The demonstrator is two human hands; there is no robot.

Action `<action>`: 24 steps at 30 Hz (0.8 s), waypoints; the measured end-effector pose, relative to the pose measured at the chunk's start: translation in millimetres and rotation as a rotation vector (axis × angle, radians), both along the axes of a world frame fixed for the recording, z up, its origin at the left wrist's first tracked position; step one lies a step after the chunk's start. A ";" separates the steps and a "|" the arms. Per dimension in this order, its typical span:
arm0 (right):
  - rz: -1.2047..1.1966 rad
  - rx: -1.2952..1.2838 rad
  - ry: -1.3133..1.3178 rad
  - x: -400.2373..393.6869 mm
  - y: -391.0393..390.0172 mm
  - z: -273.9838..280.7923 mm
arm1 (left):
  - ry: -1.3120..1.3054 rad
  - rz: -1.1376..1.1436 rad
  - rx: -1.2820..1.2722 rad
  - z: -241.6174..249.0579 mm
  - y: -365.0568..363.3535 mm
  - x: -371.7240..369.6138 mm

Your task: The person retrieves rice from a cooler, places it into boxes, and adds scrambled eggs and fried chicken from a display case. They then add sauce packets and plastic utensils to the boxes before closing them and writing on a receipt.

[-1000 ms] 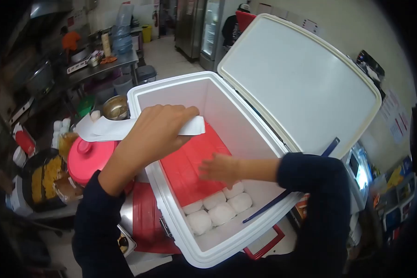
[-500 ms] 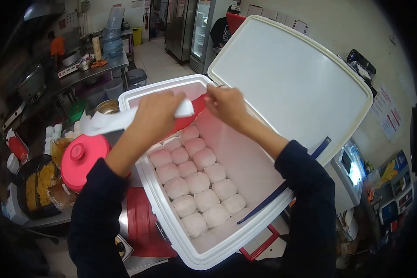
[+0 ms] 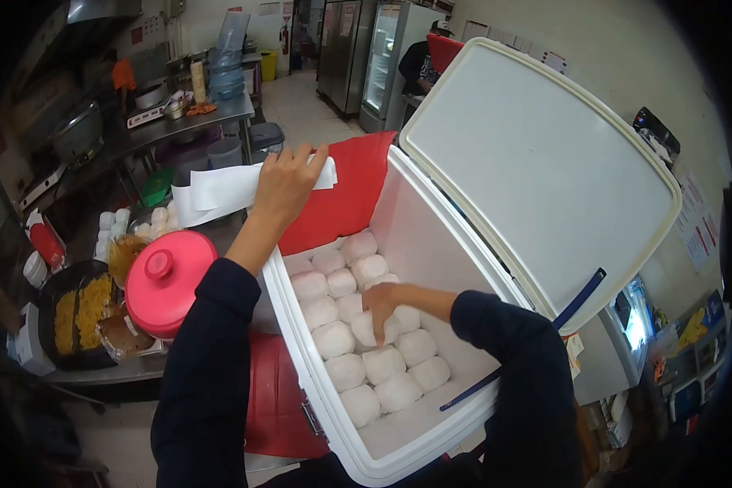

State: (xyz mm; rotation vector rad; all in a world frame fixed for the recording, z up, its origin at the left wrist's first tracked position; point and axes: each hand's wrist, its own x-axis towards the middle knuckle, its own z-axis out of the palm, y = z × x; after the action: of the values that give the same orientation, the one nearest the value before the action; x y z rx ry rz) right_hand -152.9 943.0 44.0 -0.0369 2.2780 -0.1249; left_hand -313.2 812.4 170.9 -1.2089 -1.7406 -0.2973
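Note:
A white cooler box (image 3: 321, 398) stands before me, holding rows of round white dough-like balls (image 3: 398, 392). My left hand (image 3: 287, 189) grips a folded white sheet of paper (image 3: 215, 195) at the cooler's far left corner. Behind that hand, a red sheet (image 3: 346, 191) lies over the far end, draping down inside the wall. Inside the box, my right hand (image 3: 386, 307) reaches over the balls with its fingers apart and pointing down. Whether it touches a ball, I cannot make out.
The cooler's lid (image 3: 537, 179) leans open to the right, with a blue strap (image 3: 472, 389) near the front corner. On the left sit a pink lidded pot (image 3: 171, 285) and a black tray of yellow food (image 3: 81, 313). Two people are in the background.
My right hand has come down from the far rim into the box, above the balls. The red sheet now stretches up over the far end. My left hand still has the white paper.

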 end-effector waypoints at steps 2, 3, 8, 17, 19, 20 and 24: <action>-0.206 -0.341 -0.110 -7.1 10.3 13.6 | 0.040 -0.012 0.018 1.0 0.2 -0.2; -0.349 -0.515 -0.208 -8.0 10.0 7.0 | 0.045 0.000 0.024 1.9 1.0 0.2; -0.730 -0.893 0.015 28.6 -60.2 -22.3 | -0.032 0.043 -0.071 3.8 -6.7 3.0; -1.015 -1.017 0.226 32.5 -40.8 -80.0 | -0.490 -0.140 0.219 49.7 -149.0 76.8; -0.871 -1.025 0.391 29.9 -33.9 -48.3 | -0.512 -0.086 0.203 53.8 -220.1 101.4; -0.755 -0.948 0.337 25.4 -26.7 -12.3 | -0.446 -0.038 0.191 51.9 -261.2 111.1; -0.378 -0.731 0.197 58.1 -69.6 163.2 | -0.558 0.237 0.233 20.1 -451.0 187.3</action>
State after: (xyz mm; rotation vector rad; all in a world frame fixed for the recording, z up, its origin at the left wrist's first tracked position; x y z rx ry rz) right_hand -94.8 873.4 207.1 0.0009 2.2868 -1.1860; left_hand -125.9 361.3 191.0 -0.7805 -2.2266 -0.7245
